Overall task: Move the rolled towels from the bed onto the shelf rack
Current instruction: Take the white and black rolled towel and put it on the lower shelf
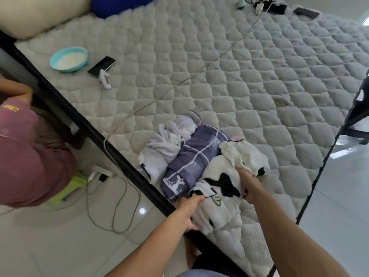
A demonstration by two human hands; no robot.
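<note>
Three rolled towels lie side by side near the bed's front edge. The white towel with black patches is nearest me; my left hand grips its near end and my right hand grips its right side. A blue-grey checked towel lies just to its left. Beyond that sits a pale white-and-grey towel. The shelf rack is not in view.
On the quilted mattress are a teal bowl, a dark phone, a small white device and a long cable. Another person in a maroon shirt crouches at left by a green stool and floor cables. A dark frame stands at right.
</note>
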